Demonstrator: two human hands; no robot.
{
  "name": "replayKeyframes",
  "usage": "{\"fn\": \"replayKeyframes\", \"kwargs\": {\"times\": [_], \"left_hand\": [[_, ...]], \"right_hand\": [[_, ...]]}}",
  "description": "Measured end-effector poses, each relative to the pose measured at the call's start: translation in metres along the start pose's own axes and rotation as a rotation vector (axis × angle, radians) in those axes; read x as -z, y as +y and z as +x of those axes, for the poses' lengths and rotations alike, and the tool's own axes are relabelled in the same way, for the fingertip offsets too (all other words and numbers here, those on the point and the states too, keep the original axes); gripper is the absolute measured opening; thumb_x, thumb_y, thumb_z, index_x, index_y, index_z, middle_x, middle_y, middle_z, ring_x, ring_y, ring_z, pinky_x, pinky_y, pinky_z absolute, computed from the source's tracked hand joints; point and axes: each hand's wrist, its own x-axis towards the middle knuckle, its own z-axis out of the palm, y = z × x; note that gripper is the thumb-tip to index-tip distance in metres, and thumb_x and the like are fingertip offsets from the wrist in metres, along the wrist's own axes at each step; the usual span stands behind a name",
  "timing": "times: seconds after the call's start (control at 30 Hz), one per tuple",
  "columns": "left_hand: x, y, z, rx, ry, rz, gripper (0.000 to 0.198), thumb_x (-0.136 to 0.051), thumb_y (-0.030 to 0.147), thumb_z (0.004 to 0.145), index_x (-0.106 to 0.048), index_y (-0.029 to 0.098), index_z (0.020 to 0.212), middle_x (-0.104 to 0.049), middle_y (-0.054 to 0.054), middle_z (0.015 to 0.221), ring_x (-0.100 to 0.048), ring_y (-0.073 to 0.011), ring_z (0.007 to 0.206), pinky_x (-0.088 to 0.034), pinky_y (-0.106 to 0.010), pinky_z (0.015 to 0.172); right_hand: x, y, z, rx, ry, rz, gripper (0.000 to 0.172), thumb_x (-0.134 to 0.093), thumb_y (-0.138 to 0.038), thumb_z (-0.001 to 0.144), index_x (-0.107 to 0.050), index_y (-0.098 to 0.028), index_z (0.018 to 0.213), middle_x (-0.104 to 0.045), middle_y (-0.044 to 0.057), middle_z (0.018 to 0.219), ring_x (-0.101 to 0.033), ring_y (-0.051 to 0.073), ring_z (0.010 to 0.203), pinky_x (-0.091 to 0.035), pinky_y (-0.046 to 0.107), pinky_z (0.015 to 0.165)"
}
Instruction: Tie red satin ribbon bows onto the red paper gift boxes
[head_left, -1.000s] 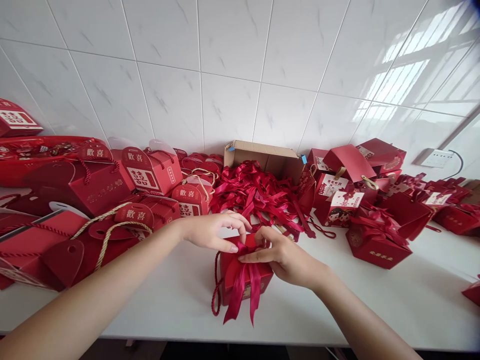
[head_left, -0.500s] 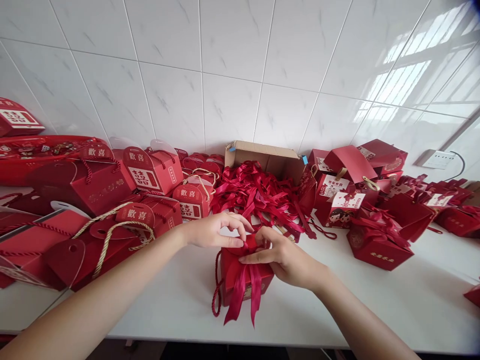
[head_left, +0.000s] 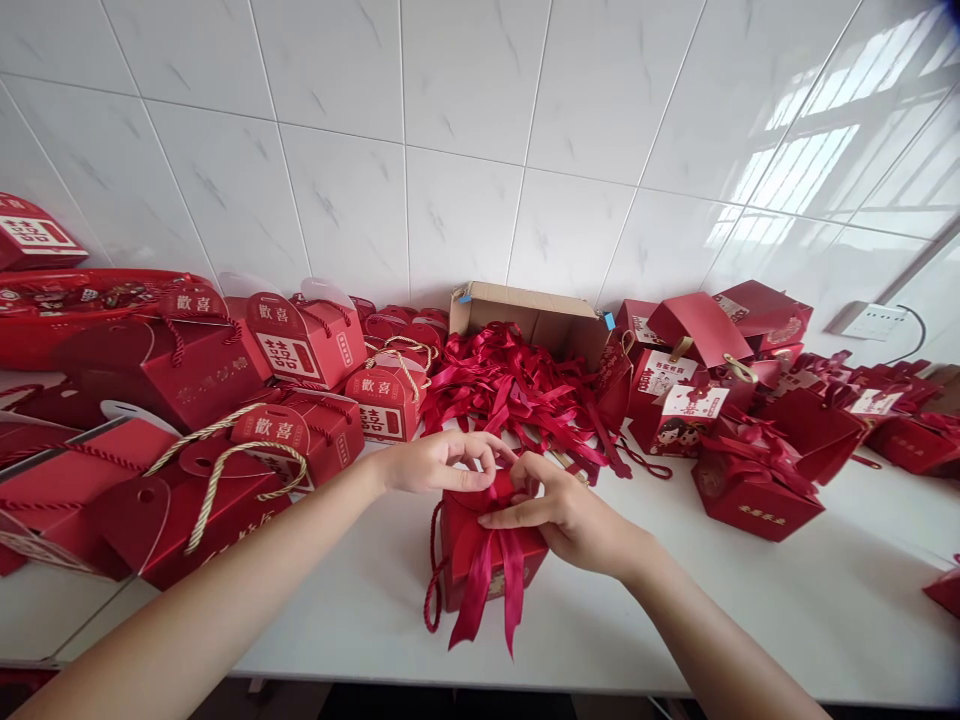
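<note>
A small red gift box (head_left: 461, 545) stands at the table's front, with a twisted red cord handle (head_left: 433, 590) hanging down its left side. Over its front dangle two tails of a crimson satin ribbon (head_left: 474, 595). At the top of the box, my left hand (head_left: 442, 463) pinches the ribbon between bent fingers and thumb. My right hand (head_left: 574, 510) is closed at the same spot, thumb laid across the lid and fingers curled at the ribbon. The exact grip point is partly hidden behind the fingers.
Behind the box lies a heap of crimson ribbons (head_left: 517, 385) spilling from a cardboard box (head_left: 532, 305). Red gift boxes (head_left: 300, 345) crowd the left, some with gold cord handles. More boxes (head_left: 757, 490) stand right. A red tray (head_left: 37, 335) sits far left; a power strip (head_left: 874, 320) is by the wall.
My left hand has shifted slightly to the right, closer to my right hand. The box and ribbon tails have hardly moved.
</note>
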Motion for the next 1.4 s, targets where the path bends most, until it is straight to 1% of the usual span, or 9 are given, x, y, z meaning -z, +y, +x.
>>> {"fn": "replayKeyframes", "kwargs": {"times": [0.17, 0.27, 0.43, 0.63, 0.8, 0.97, 1.1, 1.27, 1.4], "left_hand": [[0.001, 0.002, -0.005, 0.055, -0.089, -0.001, 0.031, -0.059, 0.048, 0.084, -0.059, 0.018, 0.077, -0.044, -0.007, 0.142, -0.039, -0.0244, 0.132, -0.030, -0.033, 0.109], [0.001, 0.002, -0.007, 0.041, -0.111, -0.019, 0.023, -0.061, 0.041, 0.083, -0.059, 0.019, 0.081, -0.041, -0.007, 0.144, -0.035, -0.0236, 0.135, -0.028, -0.033, 0.111], [-0.001, 0.005, -0.007, 0.092, -0.081, 0.004, 0.004, -0.058, 0.021, 0.081, -0.056, 0.019, 0.079, -0.039, -0.004, 0.147, -0.031, -0.0218, 0.138, -0.027, -0.033, 0.111], [-0.006, 0.013, -0.005, 0.098, 0.028, 0.236, 0.016, -0.041, 0.007, 0.076, -0.048, 0.019, 0.068, -0.045, -0.002, 0.141, -0.024, -0.0224, 0.137, -0.022, -0.039, 0.113], [-0.007, 0.017, -0.005, 0.083, 0.002, 0.209, 0.012, -0.043, 0.010, 0.074, -0.049, 0.019, 0.070, -0.046, -0.002, 0.138, -0.023, -0.0247, 0.135, -0.026, -0.041, 0.110], [-0.008, 0.017, -0.008, 0.073, 0.021, 0.153, 0.012, -0.055, 0.030, 0.084, -0.058, 0.020, 0.078, -0.046, -0.004, 0.140, -0.026, -0.0245, 0.136, -0.025, -0.039, 0.111], [-0.007, 0.013, -0.009, 0.080, 0.047, 0.158, 0.017, -0.057, 0.036, 0.087, -0.065, 0.021, 0.082, -0.048, -0.002, 0.142, -0.025, -0.0245, 0.139, -0.021, -0.039, 0.113], [-0.005, 0.009, -0.008, 0.125, 0.037, 0.160, 0.025, -0.052, 0.040, 0.090, -0.060, 0.021, 0.075, -0.047, -0.001, 0.141, -0.031, -0.0222, 0.136, -0.025, -0.036, 0.111], [-0.010, 0.012, -0.008, 0.136, 0.096, 0.279, 0.025, -0.056, 0.042, 0.086, -0.053, 0.021, 0.073, -0.049, -0.004, 0.136, -0.032, -0.0221, 0.133, -0.030, -0.037, 0.108]], "right_hand": [[-0.002, 0.001, 0.000, 0.016, 0.014, 0.007, 0.039, -0.048, -0.006, 0.089, -0.070, -0.029, 0.112, -0.047, 0.007, 0.096, -0.053, 0.014, 0.083, -0.052, 0.030, 0.075], [-0.002, 0.001, 0.001, 0.020, 0.024, 0.016, 0.034, -0.050, -0.011, 0.090, -0.071, -0.028, 0.111, -0.048, 0.007, 0.096, -0.053, 0.015, 0.085, -0.052, 0.030, 0.076], [-0.002, 0.001, 0.000, 0.026, 0.034, 0.020, 0.034, -0.051, -0.010, 0.090, -0.071, -0.028, 0.111, -0.050, 0.007, 0.100, -0.053, 0.014, 0.085, -0.052, 0.031, 0.078], [-0.003, 0.002, 0.000, 0.039, 0.035, 0.012, 0.039, -0.048, -0.005, 0.089, -0.071, -0.029, 0.111, -0.051, 0.008, 0.106, -0.053, 0.013, 0.082, -0.052, 0.029, 0.074], [-0.003, 0.002, 0.000, 0.043, 0.037, 0.002, 0.041, -0.049, -0.004, 0.088, -0.070, -0.030, 0.112, -0.051, 0.007, 0.109, -0.053, 0.014, 0.084, -0.052, 0.029, 0.074], [-0.004, 0.001, 0.000, 0.046, 0.052, 0.035, 0.040, -0.049, -0.003, 0.088, -0.071, -0.028, 0.110, -0.051, 0.008, 0.109, -0.055, 0.014, 0.087, -0.053, 0.028, 0.076], [-0.005, 0.002, 0.001, 0.073, 0.072, 0.037, 0.039, -0.050, -0.003, 0.088, -0.071, -0.027, 0.109, -0.051, 0.008, 0.108, -0.054, 0.014, 0.088, -0.053, 0.029, 0.077], [-0.005, 0.002, -0.001, 0.059, 0.067, 0.069, 0.040, -0.050, -0.003, 0.088, -0.071, -0.028, 0.111, -0.050, 0.007, 0.103, -0.054, 0.013, 0.085, -0.054, 0.028, 0.074], [-0.005, 0.001, -0.002, 0.020, 0.054, 0.077, 0.038, -0.051, -0.005, 0.088, -0.070, -0.028, 0.111, -0.049, 0.007, 0.099, -0.054, 0.013, 0.085, -0.054, 0.028, 0.073]]}}
